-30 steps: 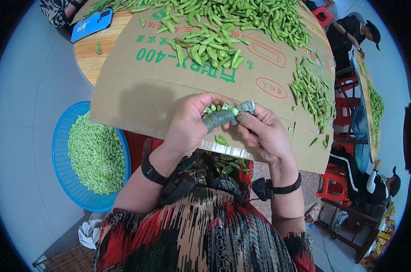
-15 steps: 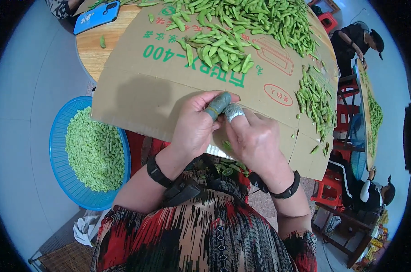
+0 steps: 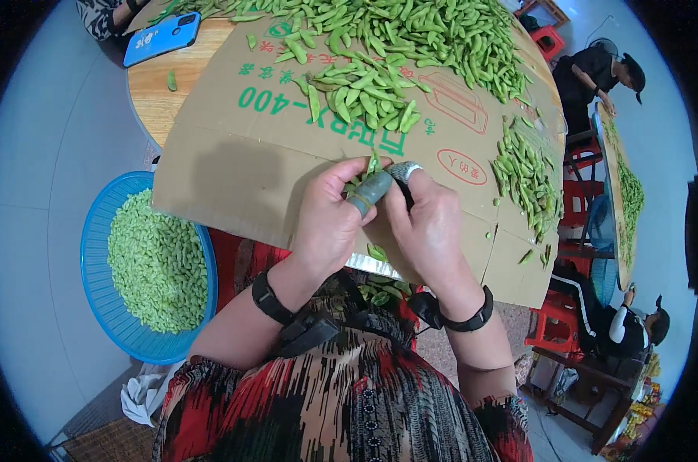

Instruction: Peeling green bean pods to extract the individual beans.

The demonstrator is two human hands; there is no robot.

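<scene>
Close together over the near edge of a flattened cardboard sheet, my two hands work on a green soybean pod. My left hand is closed on the pod, a dark green cover on its thumb. Against the pod's near end my right hand is pinched, with a grey knitted cover on one digit; its fingertips are partly hidden, so what they grip cannot be made out. Beyond my hands lies a small heap of green pods, with a larger pile of pods behind it.
A blue basket of shelled beans stands at the left, below the table. A blue phone lies on the wooden tabletop. Loose pods spread at the right. Two people sit at another table on the far right.
A green pod now shows upright in my left hand, where none was visible before. My right hand has turned and shifted slightly; the view has moved a little.
</scene>
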